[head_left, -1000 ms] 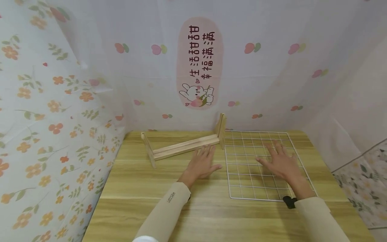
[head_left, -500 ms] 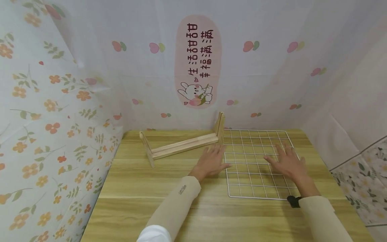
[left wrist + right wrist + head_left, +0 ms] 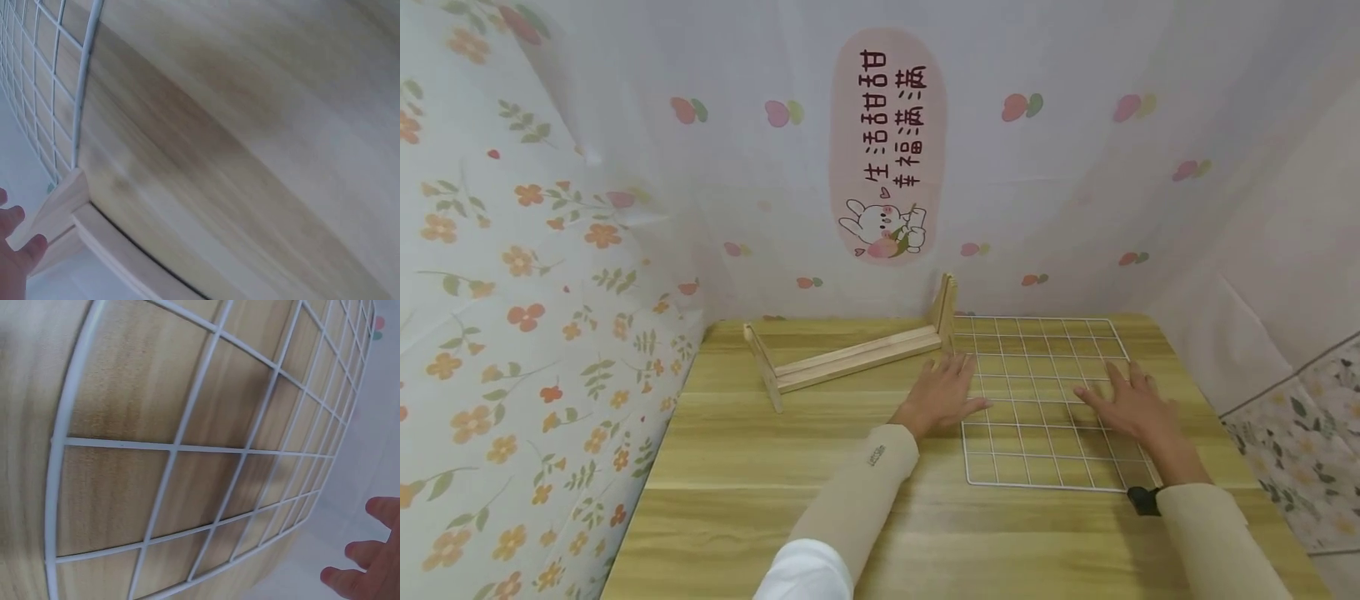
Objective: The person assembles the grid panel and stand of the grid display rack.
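A white wire grid panel (image 3: 1028, 402) lies flat on the wood-grain table (image 3: 715, 517), right of the middle. With fingers spread, my left hand (image 3: 942, 392) is at the grid's left edge, just in front of the wooden rack's right upright. My right hand (image 3: 1135, 408) is over the grid's right side, its fingers extended. Neither hand holds anything. The pale wooden rack (image 3: 861, 358) has a long crossbar between two upright ends. In the left wrist view, fingers (image 3: 12, 219) show near the rack's end; whether they touch it is unclear.
A black strap-like piece (image 3: 1144, 501) is by my right wrist at the grid's near corner. Behind the table hangs a pale curtain (image 3: 730, 183) with fruit prints and a rabbit panel. A flowered sheet (image 3: 497, 350) borders the left side.
Both hands have shifted to the right, the left one from in front of the rack to the grid's left edge. The grid and rack stay in place on the table.
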Demonstrator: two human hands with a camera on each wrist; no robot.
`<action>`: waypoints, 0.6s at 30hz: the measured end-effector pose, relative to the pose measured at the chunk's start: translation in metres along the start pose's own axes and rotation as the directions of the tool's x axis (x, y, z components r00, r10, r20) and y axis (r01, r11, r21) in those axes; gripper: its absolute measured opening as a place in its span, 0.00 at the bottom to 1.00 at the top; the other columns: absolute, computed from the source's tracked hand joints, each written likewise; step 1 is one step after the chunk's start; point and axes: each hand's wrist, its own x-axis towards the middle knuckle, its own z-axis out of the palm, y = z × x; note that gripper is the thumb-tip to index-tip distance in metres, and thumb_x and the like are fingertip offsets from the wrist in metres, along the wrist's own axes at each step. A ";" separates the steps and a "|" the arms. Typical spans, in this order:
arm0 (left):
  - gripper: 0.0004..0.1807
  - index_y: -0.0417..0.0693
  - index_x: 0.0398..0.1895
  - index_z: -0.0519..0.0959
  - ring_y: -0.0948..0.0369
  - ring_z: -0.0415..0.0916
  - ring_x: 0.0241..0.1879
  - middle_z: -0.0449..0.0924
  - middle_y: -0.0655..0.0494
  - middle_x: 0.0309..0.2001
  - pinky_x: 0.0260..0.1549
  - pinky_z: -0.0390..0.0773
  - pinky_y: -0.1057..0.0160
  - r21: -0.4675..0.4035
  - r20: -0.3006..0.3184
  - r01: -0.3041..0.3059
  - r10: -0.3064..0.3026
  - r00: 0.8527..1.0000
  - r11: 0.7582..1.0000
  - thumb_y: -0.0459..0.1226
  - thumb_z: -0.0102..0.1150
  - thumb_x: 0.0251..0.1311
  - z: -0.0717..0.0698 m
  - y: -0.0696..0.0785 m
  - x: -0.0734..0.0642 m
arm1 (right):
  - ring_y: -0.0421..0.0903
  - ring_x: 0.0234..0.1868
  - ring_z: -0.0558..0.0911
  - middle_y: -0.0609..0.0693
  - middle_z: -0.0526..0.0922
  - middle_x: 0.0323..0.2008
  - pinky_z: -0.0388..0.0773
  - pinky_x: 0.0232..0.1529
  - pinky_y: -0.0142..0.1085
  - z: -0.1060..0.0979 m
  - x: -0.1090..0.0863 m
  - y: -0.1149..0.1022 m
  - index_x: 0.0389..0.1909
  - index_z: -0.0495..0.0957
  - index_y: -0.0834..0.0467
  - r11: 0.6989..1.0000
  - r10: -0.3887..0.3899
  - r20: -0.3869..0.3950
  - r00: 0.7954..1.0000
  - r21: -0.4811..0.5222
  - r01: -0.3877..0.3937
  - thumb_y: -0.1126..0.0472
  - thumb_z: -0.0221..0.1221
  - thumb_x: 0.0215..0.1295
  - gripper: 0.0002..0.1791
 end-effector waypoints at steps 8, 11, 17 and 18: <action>0.43 0.51 0.77 0.48 0.54 0.54 0.74 0.53 0.52 0.76 0.67 0.63 0.49 -0.021 0.007 0.002 -0.002 1.000 1.000 0.66 0.33 0.68 0.009 0.007 0.009 | 0.84 0.65 0.41 0.81 0.33 0.69 0.44 0.46 0.84 0.002 0.000 0.009 0.75 0.39 0.67 0.999 0.019 0.060 0.998 0.024 -0.021 0.24 0.36 0.65 0.57; 0.43 0.50 0.77 0.49 0.54 0.56 0.73 0.54 0.51 0.75 0.66 0.64 0.49 -0.046 0.001 0.008 -0.008 1.000 0.999 0.66 0.32 0.68 0.013 0.009 0.010 | 0.86 0.64 0.40 0.83 0.33 0.68 0.46 0.48 0.83 0.002 0.002 0.009 0.74 0.37 0.70 0.997 0.008 0.101 0.995 0.077 -0.016 0.26 0.36 0.67 0.56; 0.43 0.49 0.77 0.49 0.53 0.58 0.72 0.55 0.50 0.75 0.65 0.66 0.49 -0.087 0.002 0.037 -0.037 0.999 0.996 0.66 0.32 0.68 0.014 0.011 0.010 | 0.83 0.66 0.38 0.86 0.35 0.66 0.44 0.58 0.76 0.007 0.010 0.012 0.72 0.35 0.76 0.970 -0.026 0.156 0.987 0.243 -0.013 0.31 0.37 0.71 0.54; 0.44 0.49 0.77 0.49 0.53 0.58 0.72 0.55 0.51 0.75 0.65 0.66 0.49 -0.098 0.003 0.042 -0.042 0.999 0.994 0.66 0.31 0.68 0.015 0.012 0.010 | 0.82 0.66 0.37 0.86 0.35 0.66 0.43 0.58 0.76 0.007 0.012 0.014 0.71 0.35 0.77 0.965 -0.026 0.161 0.987 0.260 -0.017 0.32 0.36 0.71 0.54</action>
